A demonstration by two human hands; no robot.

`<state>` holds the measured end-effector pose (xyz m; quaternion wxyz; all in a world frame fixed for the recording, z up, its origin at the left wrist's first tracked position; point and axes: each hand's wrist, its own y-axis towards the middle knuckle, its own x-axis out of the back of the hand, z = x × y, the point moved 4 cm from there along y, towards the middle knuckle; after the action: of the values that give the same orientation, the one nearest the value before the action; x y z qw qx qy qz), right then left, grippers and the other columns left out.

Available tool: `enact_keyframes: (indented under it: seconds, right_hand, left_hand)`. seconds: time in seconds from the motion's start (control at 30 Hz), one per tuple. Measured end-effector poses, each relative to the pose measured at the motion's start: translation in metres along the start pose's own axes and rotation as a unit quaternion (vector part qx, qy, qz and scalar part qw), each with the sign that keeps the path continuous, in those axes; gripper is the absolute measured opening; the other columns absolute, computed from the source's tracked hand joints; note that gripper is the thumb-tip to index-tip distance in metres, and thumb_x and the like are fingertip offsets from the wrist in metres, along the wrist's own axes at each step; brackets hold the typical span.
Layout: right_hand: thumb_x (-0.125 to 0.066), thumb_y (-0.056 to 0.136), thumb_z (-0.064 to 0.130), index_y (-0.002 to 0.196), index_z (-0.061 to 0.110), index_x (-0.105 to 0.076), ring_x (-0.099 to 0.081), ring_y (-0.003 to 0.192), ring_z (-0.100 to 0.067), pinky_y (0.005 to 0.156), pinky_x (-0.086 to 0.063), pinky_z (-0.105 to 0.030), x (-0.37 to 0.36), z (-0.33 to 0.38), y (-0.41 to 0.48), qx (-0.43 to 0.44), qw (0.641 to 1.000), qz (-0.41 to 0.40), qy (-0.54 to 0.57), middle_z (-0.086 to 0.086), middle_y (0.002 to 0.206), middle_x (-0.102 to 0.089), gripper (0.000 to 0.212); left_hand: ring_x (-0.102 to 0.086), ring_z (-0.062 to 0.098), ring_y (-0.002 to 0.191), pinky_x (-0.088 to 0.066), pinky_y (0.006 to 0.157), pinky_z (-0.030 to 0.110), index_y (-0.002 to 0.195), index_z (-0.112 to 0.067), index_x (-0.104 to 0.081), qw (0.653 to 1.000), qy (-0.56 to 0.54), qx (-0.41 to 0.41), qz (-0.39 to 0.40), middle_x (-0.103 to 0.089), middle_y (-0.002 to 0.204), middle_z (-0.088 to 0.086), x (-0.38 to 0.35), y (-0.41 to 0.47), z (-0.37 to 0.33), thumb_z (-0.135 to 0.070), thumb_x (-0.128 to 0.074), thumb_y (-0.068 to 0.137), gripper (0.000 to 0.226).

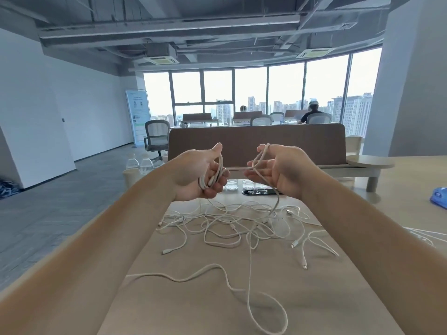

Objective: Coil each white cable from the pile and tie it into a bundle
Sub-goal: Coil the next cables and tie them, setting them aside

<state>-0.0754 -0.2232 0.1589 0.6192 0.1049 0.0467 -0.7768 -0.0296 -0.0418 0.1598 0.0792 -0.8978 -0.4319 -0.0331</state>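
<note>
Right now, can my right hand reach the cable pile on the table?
Probably not freely: the right hand holds a white cable stretched to the left hand. Nothing else blocks the pile.

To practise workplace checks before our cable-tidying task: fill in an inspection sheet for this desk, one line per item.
Surface: beige table, cables spread across it.
Job's things: white cable partly coiled, stretched between both hands; pile of loose cables; no tied bundle seen.
Clutter: water bottles, blue object, black oval port.
Grippers: left hand grips the coil; right hand holds the strand.
Cables: long strand loops toward the near edge.
Surroundings: brown partition, office chair, seated person.
</note>
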Motion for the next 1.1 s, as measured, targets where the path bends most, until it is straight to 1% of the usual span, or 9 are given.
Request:
enact_keyframes:
  seconds: [0.13, 0.2, 0.3, 0.43, 0.6, 0.73, 0.87, 0.97, 1.1]
  right_hand:
    - [-0.048, 0.103, 0.04, 0.108, 0.001, -0.06, -0.052, 0.051, -0.021, 0.046, -0.042, -0.025, -0.001, 0.012, -0.002, -0.001, 0.99, 0.02, -0.142, -0.024, 0.083, -0.073, 0.042]
    - [-0.047, 0.105, 0.038, 0.107, -0.001, -0.066, -0.044, 0.048, -0.016, 0.043, -0.034, -0.023, -0.003, 0.014, -0.004, 0.01, 0.971, 0.055, -0.232, -0.019, 0.075, -0.07, 0.044]
    - [-0.052, 0.104, 0.032, 0.103, 0.004, -0.072, -0.046, 0.049, -0.015, 0.046, -0.033, -0.024, -0.007, 0.009, -0.008, 0.045, 0.932, 0.097, -0.346, -0.014, 0.076, -0.068, 0.035]
    - [-0.062, 0.099, 0.023, 0.101, 0.008, -0.076, -0.044, 0.049, -0.013, 0.048, -0.035, -0.022, -0.008, -0.005, -0.012, 0.068, 0.911, 0.15, -0.379, -0.009, 0.071, -0.065, 0.021]
    - [-0.06, 0.1, 0.019, 0.106, 0.004, -0.075, -0.041, 0.054, -0.015, 0.055, -0.035, -0.027, 0.015, -0.02, -0.011, 0.02, 0.901, 0.21, -0.379, -0.007, 0.066, -0.054, 0.023]
    - [-0.059, 0.1, 0.016, 0.092, 0.0, -0.068, -0.037, 0.045, -0.014, 0.045, -0.032, -0.021, 0.034, -0.012, 0.002, 0.037, 0.936, 0.119, -0.329, -0.007, 0.06, -0.046, 0.02]
    - [-0.052, 0.104, 0.017, 0.091, 0.004, -0.062, -0.031, 0.04, -0.01, 0.036, -0.026, -0.017, 0.04, -0.008, 0.01, 0.047, 0.963, 0.036, -0.261, -0.006, 0.059, -0.044, 0.021]
    - [-0.052, 0.104, 0.015, 0.092, 0.002, -0.063, -0.032, 0.04, -0.009, 0.037, -0.027, -0.016, 0.042, -0.011, 0.014, 0.064, 0.959, 0.018, -0.277, -0.004, 0.059, -0.044, 0.021]
    - [-0.059, 0.1, 0.014, 0.089, 0.001, -0.07, -0.041, 0.046, -0.01, 0.046, -0.034, -0.02, 0.049, -0.022, 0.018, 0.064, 0.915, 0.03, -0.397, -0.002, 0.059, -0.05, 0.02]
  left_hand:
    - [-0.043, 0.016, 0.061, -0.033, 0.052, 0.024, 0.09, -0.003, -0.055, 0.998, -0.048, -0.031, 0.022, -0.052, 0.075, 0.011, 0.002, -0.008, -0.016, -0.058, -0.035, 0.103, 0.06]
    - [-0.045, 0.016, 0.061, -0.035, 0.051, 0.024, 0.093, -0.003, -0.055, 0.992, -0.101, -0.065, 0.027, -0.053, 0.076, 0.01, 0.0, -0.014, -0.027, -0.057, -0.034, 0.103, 0.059]
    - [-0.05, 0.014, 0.058, -0.038, 0.05, 0.023, 0.106, -0.004, -0.051, 0.969, -0.221, -0.108, 0.018, -0.054, 0.074, 0.008, -0.002, -0.022, -0.046, -0.054, -0.034, 0.104, 0.052]
    - [-0.047, 0.012, 0.06, -0.036, 0.055, 0.022, 0.098, -0.003, -0.053, 0.929, -0.331, -0.163, -0.039, -0.052, 0.072, 0.004, 0.011, -0.03, -0.067, -0.056, -0.033, 0.104, 0.057]
    - [-0.043, 0.012, 0.062, -0.036, 0.057, 0.024, 0.096, -0.004, -0.055, 0.913, -0.33, -0.183, -0.153, -0.05, 0.073, 0.004, 0.05, -0.037, -0.072, -0.056, -0.033, 0.104, 0.057]
    - [-0.041, 0.011, 0.063, -0.033, 0.06, 0.024, 0.098, -0.007, -0.055, 0.921, -0.301, -0.171, -0.178, -0.049, 0.073, 0.004, 0.064, -0.038, -0.057, -0.054, -0.031, 0.105, 0.053]
    - [-0.039, 0.011, 0.063, -0.031, 0.059, 0.023, 0.102, -0.008, -0.055, 0.908, -0.346, -0.154, -0.179, -0.045, 0.074, 0.002, 0.067, -0.034, -0.043, -0.054, -0.031, 0.105, 0.051]
    - [-0.038, 0.01, 0.062, -0.03, 0.061, 0.022, 0.095, -0.009, -0.053, 0.895, -0.381, -0.15, -0.179, -0.044, 0.072, 0.001, 0.066, -0.032, -0.04, -0.053, -0.03, 0.106, 0.052]
    - [-0.038, 0.01, 0.058, -0.03, 0.059, 0.023, 0.097, -0.007, -0.053, 0.88, -0.406, -0.167, -0.18, -0.044, 0.069, 0.001, 0.075, -0.027, -0.036, -0.055, -0.028, 0.105, 0.055]
